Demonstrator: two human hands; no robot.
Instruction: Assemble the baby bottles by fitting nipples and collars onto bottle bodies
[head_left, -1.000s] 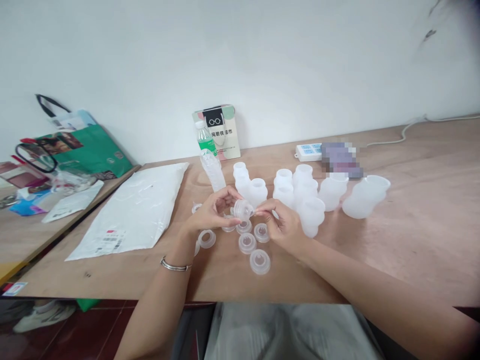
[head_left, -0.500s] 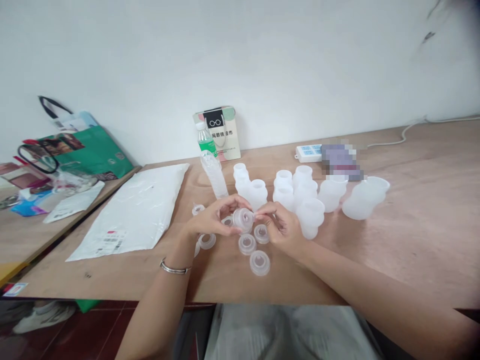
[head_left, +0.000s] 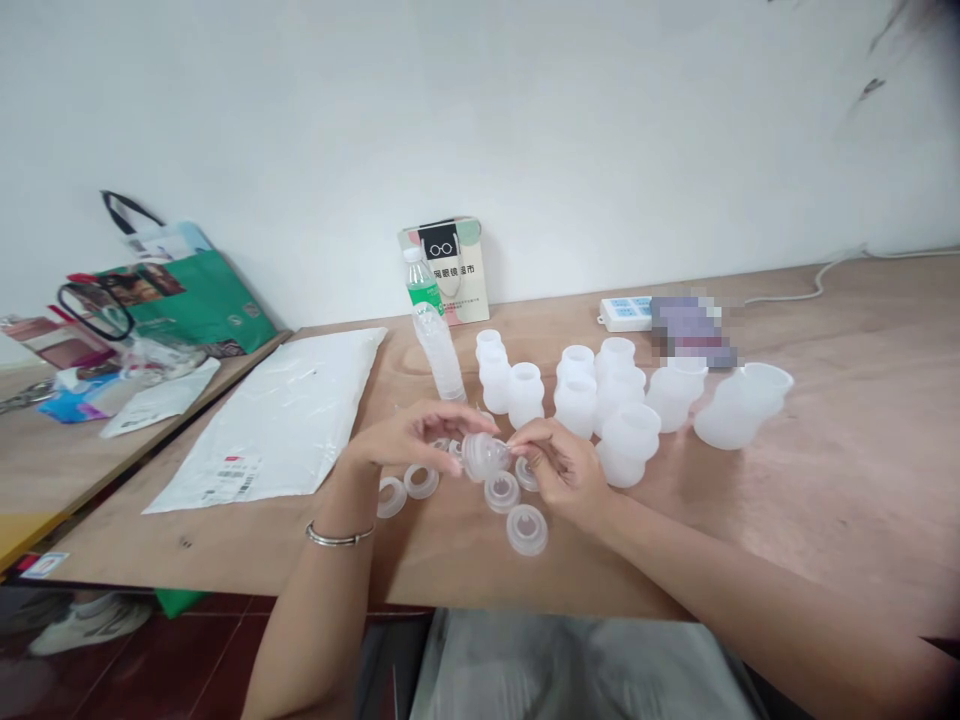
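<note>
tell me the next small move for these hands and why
Probably steady the clear domed piece with the left hand before any pull: the right hand pinches its tip, while the left curves by its wider end, its grip hard to judge.

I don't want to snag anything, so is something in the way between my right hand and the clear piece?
No, nothing visible is: your right hand is at the clear piece, apparently pinching its tip. The frontmost loose ring-shaped cap lies on the table, out of the way.
</note>
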